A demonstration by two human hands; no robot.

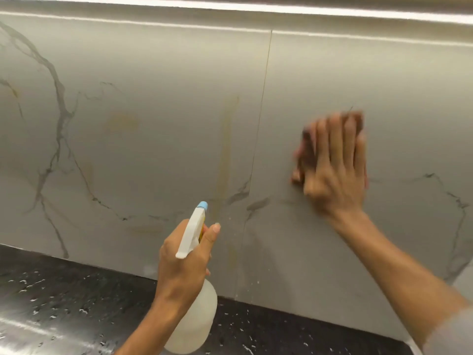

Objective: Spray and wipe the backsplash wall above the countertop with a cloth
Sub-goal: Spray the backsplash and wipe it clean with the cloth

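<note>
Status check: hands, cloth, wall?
Left hand grips spray bottle. Right hand flat on cloth, pressed to backsplash. Yellowish streak left of cloth, unwiped.

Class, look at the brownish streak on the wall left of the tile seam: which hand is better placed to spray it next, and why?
Left. The left hand already grips the spray bottle, its nozzle aimed toward the streak. The right hand presses the cloth flat against the wall.

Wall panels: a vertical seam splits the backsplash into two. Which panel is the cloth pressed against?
The panel right of the seam: the right hand flattens the cloth there.
</note>
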